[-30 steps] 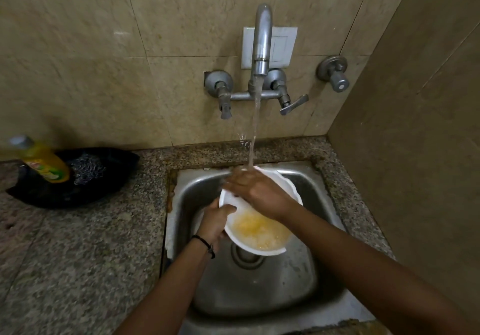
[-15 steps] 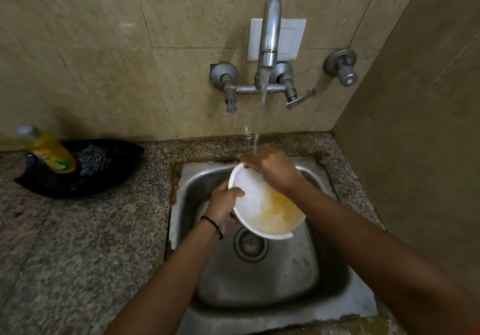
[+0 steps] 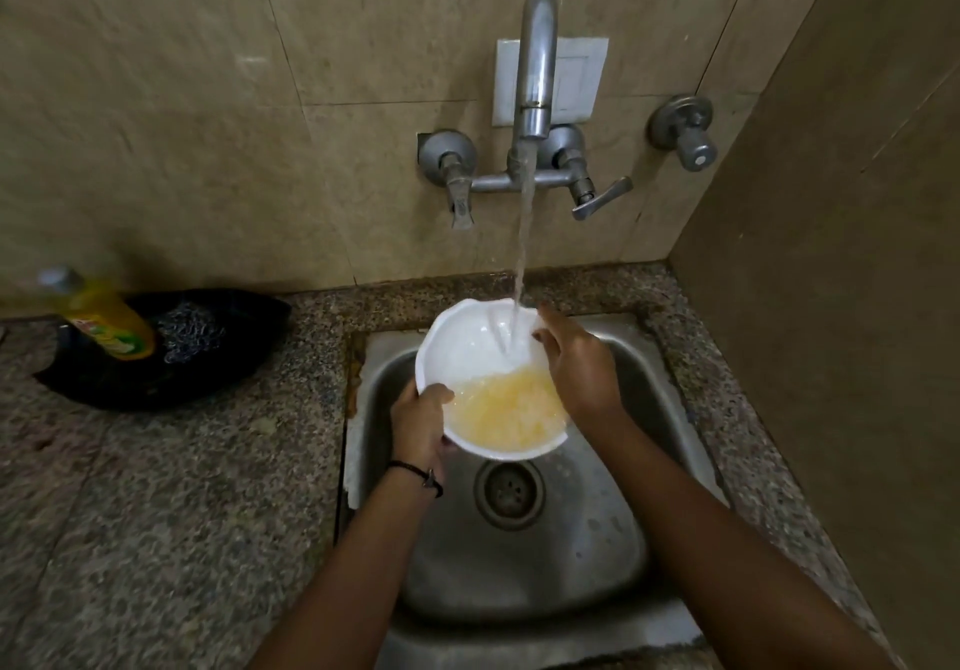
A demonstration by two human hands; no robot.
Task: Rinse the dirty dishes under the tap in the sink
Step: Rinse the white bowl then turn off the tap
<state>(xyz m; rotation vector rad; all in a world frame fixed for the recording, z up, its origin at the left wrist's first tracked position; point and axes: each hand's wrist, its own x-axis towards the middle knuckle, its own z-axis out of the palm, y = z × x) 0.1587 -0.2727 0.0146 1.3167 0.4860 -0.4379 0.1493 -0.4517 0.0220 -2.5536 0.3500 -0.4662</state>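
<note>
A white bowl [image 3: 462, 347] hangs tilted over the steel sink [image 3: 545, 555], with yellowish water pooled in its near half. My left hand [image 3: 420, 425] grips the bowl's left rim, thumb inside. My right hand [image 3: 579, 365] rests on the bowl's right rim, fingers loosely spread toward the stream. Water runs from the wall tap [image 3: 535, 71] into the far side of the bowl.
A yellow dish-soap bottle [image 3: 104, 318] and a steel scrubber [image 3: 189, 331] sit in a black tray [image 3: 218, 373] on the granite counter at the left. The drain [image 3: 509, 490] lies below the bowl. A tiled wall closes the right side.
My right hand has slid from inside the bowl to its right rim. The bowl now catches the stream and holds more yellowish water. The camera moved closer.
</note>
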